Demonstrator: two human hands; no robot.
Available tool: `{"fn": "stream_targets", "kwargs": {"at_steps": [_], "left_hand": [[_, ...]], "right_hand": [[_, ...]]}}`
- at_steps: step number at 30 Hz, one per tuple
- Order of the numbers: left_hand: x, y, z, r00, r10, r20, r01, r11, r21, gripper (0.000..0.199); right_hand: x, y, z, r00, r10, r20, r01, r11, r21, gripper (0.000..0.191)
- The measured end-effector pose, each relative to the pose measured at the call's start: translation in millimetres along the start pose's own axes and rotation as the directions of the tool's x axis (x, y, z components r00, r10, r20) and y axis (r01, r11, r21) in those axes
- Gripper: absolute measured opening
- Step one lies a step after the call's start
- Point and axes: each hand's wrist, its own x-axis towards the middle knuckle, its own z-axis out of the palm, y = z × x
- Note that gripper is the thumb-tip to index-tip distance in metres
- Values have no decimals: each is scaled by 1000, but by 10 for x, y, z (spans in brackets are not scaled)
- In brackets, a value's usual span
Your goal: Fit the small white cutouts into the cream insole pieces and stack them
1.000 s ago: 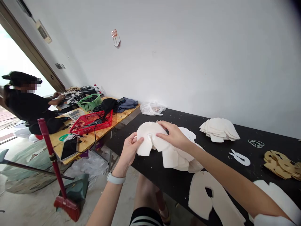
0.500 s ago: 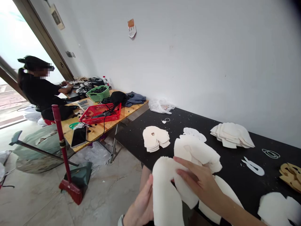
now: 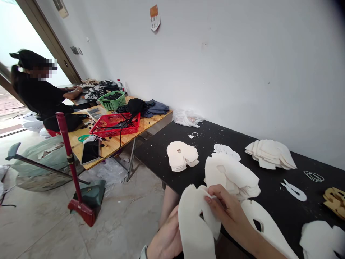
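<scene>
Close to me, my left hand [image 3: 165, 241] and my right hand [image 3: 229, 212] both hold a white foam cut-out [image 3: 194, 226] with a curved shape and a slot. The right fingers pinch its upper edge, and the left hand supports it from below. Just beyond my hands lies a larger pile of similar cut-outs [image 3: 231, 172]. A small stack [image 3: 182, 155] sits further left on the black table [image 3: 215, 135]. Another stack [image 3: 269, 154] lies near the wall. A single slotted cut-out [image 3: 265, 225] lies by my right wrist.
Tan cut-outs [image 3: 335, 201], a white strip [image 3: 293, 190] and thin rings [image 3: 314, 176] lie on the right. A co-worker [image 3: 37, 90] sits at a wooden table [image 3: 107, 147] holding red [image 3: 114, 124] and green [image 3: 111, 100] baskets. A red-handled broom [image 3: 78, 190] stands on the floor.
My hands have dropped lower and nearer me with the cut-out, uncovering the small stack. The view has swung left, and the foam piece now hangs clear of the pile.
</scene>
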Motion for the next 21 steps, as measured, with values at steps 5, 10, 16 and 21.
{"fn": "stream_targets", "kwargs": {"at_steps": [5, 10, 16, 21], "left_hand": [[30, 91, -17, 1000, 26, -14, -28, 989, -143, 29], [8, 299, -74, 997, 78, -30, -82, 972, -219, 29], [-3, 434, -52, 981, 45, -188, -92, 965, -246, 40], [4, 428, 6, 979, 35, -203, -85, 966, -243, 52]], "right_hand": [[-7, 34, -36, 999, 45, -20, -35, 930, 366, 16], [10, 74, -152, 986, 76, -149, 46, 736, 675, 11], [-8, 69, -171, 989, 36, -142, 96, 574, 813, 14], [-8, 97, -67, 991, 41, -124, 84, 528, 845, 22]]}}
